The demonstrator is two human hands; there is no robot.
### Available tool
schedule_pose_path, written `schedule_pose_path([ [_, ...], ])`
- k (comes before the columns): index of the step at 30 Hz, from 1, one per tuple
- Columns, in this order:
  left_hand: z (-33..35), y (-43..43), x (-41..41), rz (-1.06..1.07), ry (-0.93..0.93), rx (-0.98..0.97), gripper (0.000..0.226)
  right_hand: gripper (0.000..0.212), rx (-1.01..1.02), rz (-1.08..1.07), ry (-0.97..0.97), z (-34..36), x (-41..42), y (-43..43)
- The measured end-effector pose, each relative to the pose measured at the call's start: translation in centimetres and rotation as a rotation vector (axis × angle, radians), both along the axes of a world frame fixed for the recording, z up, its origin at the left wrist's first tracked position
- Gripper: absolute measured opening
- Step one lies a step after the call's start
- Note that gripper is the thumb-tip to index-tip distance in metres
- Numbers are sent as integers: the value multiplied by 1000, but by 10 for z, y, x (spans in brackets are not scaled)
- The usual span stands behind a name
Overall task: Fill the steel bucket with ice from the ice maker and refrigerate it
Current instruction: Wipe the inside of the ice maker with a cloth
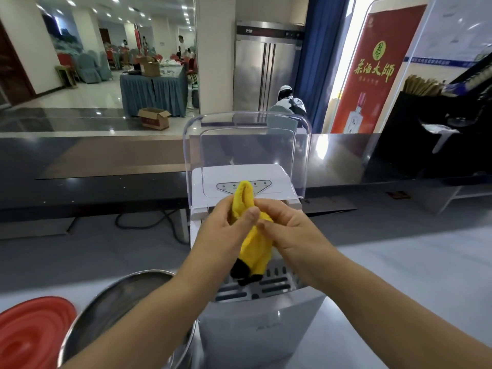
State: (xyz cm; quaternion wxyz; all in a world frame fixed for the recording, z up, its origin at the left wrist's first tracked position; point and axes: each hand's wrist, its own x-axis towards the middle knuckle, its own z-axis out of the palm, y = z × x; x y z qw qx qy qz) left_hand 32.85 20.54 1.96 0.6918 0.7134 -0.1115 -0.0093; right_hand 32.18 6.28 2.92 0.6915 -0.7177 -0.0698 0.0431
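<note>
Nearest, the steel bucket (111,302) sits left of the ice maker (255,328); above the machine, the left hand (223,230) and right hand (290,230) meet, fingers curled, both gripping a yellow cloth (253,249).

**OPERATOR BODY: VISIBLE PARTS**

Two limbs are in view. The left hand (225,230) and the right hand (292,231) are bare. Each joins a bare forearm: the left forearm (159,302) and the right forearm (372,288) are uncovered along their whole visible length, down to the lower frame edge. The fingers (251,214) are uncovered, with short, rounded nails. The left thumbnail is plainly visible.
</note>
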Motion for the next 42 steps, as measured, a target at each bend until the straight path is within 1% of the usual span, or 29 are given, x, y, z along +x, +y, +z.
schedule_pose_path([
  [2,2,0,3,102,-35,26,12,33,43,43,37,5,-2,-6],
  [4,3,3,7,161,-55,77,7,36,-9,-1,17,13,-3,-20],
  [5,4,6,8,184,-70,119,8,38,-60,-84,-42,17,-2,-29],
  [7,6,11,12,208,-132,211,8,37,-137,-337,-178,22,2,-49],
  [9,6,11,13,198,-219,385,11,36,-158,-535,-227,18,7,-66],
  [10,5,8,15,176,-239,503,6,35,-165,-588,-204,13,10,-71],
  [12,-1,-4,19,113,-223,735,19,32,-173,-633,-121,-2,15,-75],
  [13,-4,-12,21,81,-198,808,21,29,-172,-641,-82,-8,19,-74],
  [17,-15,-41,36,33,-172,943,30,14,-178,-589,71,-24,28,-65],
  [20,-20,-59,48,26,-140,954,31,18,-208,-537,146,-31,29,-61],
  [24,-29,-79,55,22,-129,907,27,18,-127,-487,171,-33,26,-64],
  [27,-37,-84,55,-15,-141,852,30,17,-109,-482,153,-36,27,-65],
  [32,-39,-79,50,-127,-167,822,17,17,-74,-518,126,-40,28,-63],
  [34,-38,-77,42,-164,-185,803,16,17,-75,-528,115,-41,28,-63],
  [37,-35,-71,31,-278,-198,746,17,18,-74,-549,102,-45,29,-63],
  [42,-24,-62,24,-520,-138,731,22,18,-54,-567,100,-46,31,-63],
])
